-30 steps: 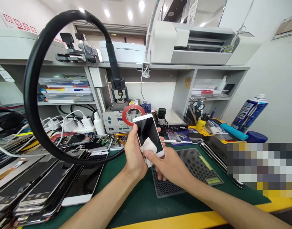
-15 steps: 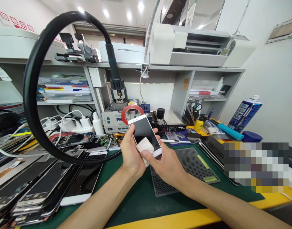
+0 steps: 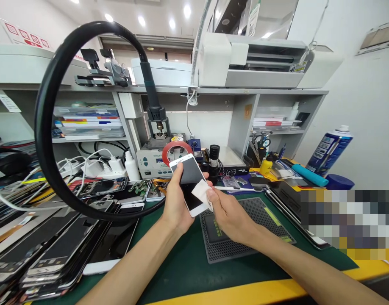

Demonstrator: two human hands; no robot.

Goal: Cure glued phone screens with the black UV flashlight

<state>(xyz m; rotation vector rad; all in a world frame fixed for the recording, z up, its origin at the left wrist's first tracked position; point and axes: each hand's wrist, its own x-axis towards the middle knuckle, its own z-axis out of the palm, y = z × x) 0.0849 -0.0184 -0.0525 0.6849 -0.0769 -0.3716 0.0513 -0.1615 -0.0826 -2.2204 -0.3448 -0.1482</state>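
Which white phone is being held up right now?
The white phone in the left hand, with the white cloth over its lower right edge; the other white phone lies beside the stack of screens.

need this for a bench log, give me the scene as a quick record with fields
left hand: holds phone, thumb over its front edge
right hand: pinches cloth between fingers
phone: white-framed, front facing the person
cloth: white, over the phone's lower right
below right hand: grey mat on green mat
behind phone: red ring
far right: spray can
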